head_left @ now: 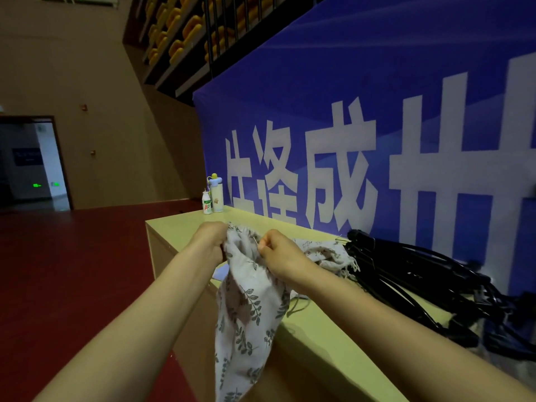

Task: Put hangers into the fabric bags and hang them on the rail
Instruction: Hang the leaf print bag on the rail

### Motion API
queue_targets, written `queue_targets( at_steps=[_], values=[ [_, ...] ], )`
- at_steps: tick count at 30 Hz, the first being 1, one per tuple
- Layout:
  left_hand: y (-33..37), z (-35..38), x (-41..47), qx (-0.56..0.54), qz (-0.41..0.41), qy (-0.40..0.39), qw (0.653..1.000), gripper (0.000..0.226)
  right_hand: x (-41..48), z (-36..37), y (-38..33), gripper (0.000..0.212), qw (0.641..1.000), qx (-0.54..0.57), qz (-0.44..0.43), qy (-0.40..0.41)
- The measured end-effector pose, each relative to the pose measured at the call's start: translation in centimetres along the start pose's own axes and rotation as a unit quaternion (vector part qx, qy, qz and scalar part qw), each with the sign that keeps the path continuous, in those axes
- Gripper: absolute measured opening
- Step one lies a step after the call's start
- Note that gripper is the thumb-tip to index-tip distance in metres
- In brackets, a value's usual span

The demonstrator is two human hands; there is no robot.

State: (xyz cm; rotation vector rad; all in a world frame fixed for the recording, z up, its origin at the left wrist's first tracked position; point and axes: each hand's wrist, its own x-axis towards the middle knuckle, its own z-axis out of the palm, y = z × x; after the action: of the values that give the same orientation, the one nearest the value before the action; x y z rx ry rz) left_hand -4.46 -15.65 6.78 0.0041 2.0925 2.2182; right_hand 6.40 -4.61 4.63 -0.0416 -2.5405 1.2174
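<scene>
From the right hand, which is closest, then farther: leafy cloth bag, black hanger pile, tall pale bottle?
1. Leaf-print fabric bag: gripped by the right hand.
2. Black plastic hanger pile: to its right.
3. Tall pale bottle: table's far corner.

Reached forward with both bare forearms, wrists close together. Closed the left hand (213,237) into a fist-like grip, knuckles up. Pinched thumb against forefinger on the right hand (280,252), remaining fingers curled under, just beside the left.
</scene>
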Motion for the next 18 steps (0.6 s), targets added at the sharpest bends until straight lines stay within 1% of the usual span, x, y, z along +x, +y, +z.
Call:
queue_targets(
  at_steps=[1,2,3,5,7,9,11,13,15,16,18],
  values=[
    [-0.1,0.2,-0.3,0.039,0.024,-0.002,0.999,0.016,0.0,-0.1,0.2,0.013,1.0,-0.027,0.002,-0.002],
    [-0.2,0.7,-0.6,0.088,0.064,0.005,0.994,0.013,0.0,-0.2,0.3,0.014,0.998,-0.067,0.003,-0.004],
    [-0.2,1.2,-1.0,0.146,0.113,0.016,0.983,0.013,0.0,-0.4,0.4,0.016,0.993,-0.116,0.002,-0.01],
    [0.0,1.8,-2.4,0.259,0.199,0.039,0.944,0.014,0.0,-0.2,0.2,0.019,0.978,-0.204,-0.007,-0.032],
    [0.3,2.9,-3.5,0.321,0.247,0.036,0.914,0.014,0.0,-0.3,0.2,0.015,0.967,-0.25,-0.021,-0.043],
    [0.3,4.4,-4.1,0.342,0.271,0.022,0.899,0.014,-0.2,-1.0,0.7,0.018,0.963,-0.265,-0.04,-0.029],
    [0.2,5.6,-4.4,0.341,0.279,0.023,0.898,0.017,-0.5,-1.9,1.8,0.021,0.975,-0.218,-0.05,0.01],
    [0.0,6.6,-4.2,0.336,0.275,0.029,0.9,0.022,-1.0,-3.2,3.4,0.025,0.985,-0.144,-0.043,0.084],
    [-0.4,7.4,-3.8,0.332,0.272,0.026,0.903,0.023,-1.6,-5.1,5.3,0.023,0.982,-0.091,-0.022,0.166],
    [-0.6,7.7,-3.7,0.329,0.273,0.022,0.903,0.021,-1.8,-6.2,6.4,0.023,0.975,-0.096,-0.006,0.201],
    [-1.2,8.6,-3.3,0.325,0.273,0.014,0.905,0.018,-2.2,-9.0,9.2,0.023,0.955,-0.156,0.048,0.246]
  ],
)
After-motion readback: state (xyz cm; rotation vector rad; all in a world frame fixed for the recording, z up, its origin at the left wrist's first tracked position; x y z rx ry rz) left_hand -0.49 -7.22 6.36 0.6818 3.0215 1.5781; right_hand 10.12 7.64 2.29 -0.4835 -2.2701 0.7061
